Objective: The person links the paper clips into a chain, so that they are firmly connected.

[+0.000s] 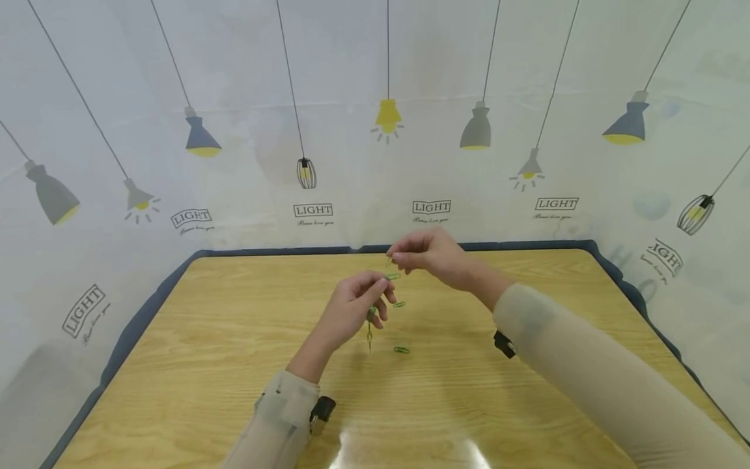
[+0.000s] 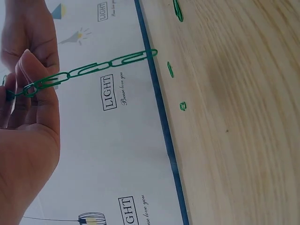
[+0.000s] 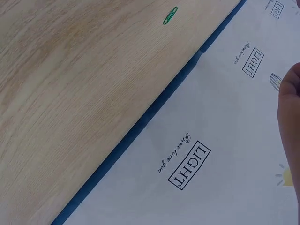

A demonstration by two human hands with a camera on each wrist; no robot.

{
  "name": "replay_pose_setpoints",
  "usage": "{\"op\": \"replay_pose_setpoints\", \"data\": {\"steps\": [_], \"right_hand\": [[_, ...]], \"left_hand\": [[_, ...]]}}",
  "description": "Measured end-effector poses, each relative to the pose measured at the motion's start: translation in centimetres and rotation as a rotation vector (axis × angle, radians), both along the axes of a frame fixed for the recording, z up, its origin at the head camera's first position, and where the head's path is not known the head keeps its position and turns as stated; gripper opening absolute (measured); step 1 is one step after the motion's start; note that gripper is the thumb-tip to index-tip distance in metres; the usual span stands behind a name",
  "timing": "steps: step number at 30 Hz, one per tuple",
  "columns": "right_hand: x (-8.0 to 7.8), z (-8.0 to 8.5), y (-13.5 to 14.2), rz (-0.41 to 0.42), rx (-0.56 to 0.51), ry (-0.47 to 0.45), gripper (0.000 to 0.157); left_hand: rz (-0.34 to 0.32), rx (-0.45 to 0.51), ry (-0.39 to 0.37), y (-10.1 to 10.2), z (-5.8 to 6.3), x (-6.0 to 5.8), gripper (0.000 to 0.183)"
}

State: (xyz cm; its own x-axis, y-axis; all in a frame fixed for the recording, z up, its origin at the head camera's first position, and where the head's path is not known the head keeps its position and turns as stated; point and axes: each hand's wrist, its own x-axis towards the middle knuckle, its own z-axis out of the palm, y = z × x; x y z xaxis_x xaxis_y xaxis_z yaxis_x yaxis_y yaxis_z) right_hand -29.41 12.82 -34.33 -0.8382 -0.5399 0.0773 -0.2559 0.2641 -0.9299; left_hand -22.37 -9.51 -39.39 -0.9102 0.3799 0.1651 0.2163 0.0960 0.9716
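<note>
Beige sleeves come nearest my head camera: the right sleeve (image 1: pixel 592 365) slants in over the tabletop's (image 1: pixel 205 365) right side, the left sleeve (image 1: pixel 263 436) reaches up left of centre. Beyond them I have both hands raised over the middle, towards the far edge. With the left hand (image 1: pixel 351 303) I grip a chain (image 2: pixel 91 68) of green paperclips. Its free length dangles below the fingers, and a green clip (image 1: pixel 392 277) shows at the fingertips, which I take for the chain's upper end. With the right hand (image 1: pixel 436 257) I pinch a small clip (image 1: pixel 389 260) just above that end; whether the two touch, I can't tell.

I judge the step in hand to be linking one more clip on. The next move, as I read it, calls for the left fingers to steady the end link while the right ones thread the wire through; a slack pinch could drop it.

Loose clips lie midway between the tabletop's left and right edges: one clip (image 1: pixel 401 350) farther from the far edge, another clip (image 1: pixel 399 305) by the left fingers as seen from above. I see no container in any view; these spares rest straight on the tabletop.
</note>
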Motion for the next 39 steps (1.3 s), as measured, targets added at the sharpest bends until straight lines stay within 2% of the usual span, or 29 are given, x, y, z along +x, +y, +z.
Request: {"op": "replay_pose_setpoints", "data": {"steps": [6, 12, 19, 27, 34, 39], "right_hand": [[0.7, -0.2, -0.3, 0.081, -0.059, -0.059, 0.018], [1.0, -0.3, -0.5, 0.144, -0.094, -0.062, 0.019], [1.2, -0.1, -0.3, 0.137, -0.058, -0.047, 0.02], [1.2, 0.0, -0.2, 0.144, -0.08, -0.087, 0.022], [1.3, 0.1, -0.4, 0.176, -0.129, -0.107, 0.02], [1.4, 0.2, -0.3, 0.19, -0.123, -0.115, 0.021]], "left_hand": [[-0.013, 0.003, -0.008, 0.0, 0.1, 0.0, 0.028], [-0.021, 0.008, 0.0, 0.0, 0.2, 0.1, 0.028], [-0.007, 0.004, 0.033, 0.0, 0.4, 0.1, 0.027], [-0.001, -0.02, 0.065, 0.0, 0.5, 0.0, 0.028], [0.007, -0.028, 0.063, -0.1, 0.5, 0.1, 0.028], [0.016, -0.024, 0.048, -0.2, 0.5, 0.2, 0.029]]}}
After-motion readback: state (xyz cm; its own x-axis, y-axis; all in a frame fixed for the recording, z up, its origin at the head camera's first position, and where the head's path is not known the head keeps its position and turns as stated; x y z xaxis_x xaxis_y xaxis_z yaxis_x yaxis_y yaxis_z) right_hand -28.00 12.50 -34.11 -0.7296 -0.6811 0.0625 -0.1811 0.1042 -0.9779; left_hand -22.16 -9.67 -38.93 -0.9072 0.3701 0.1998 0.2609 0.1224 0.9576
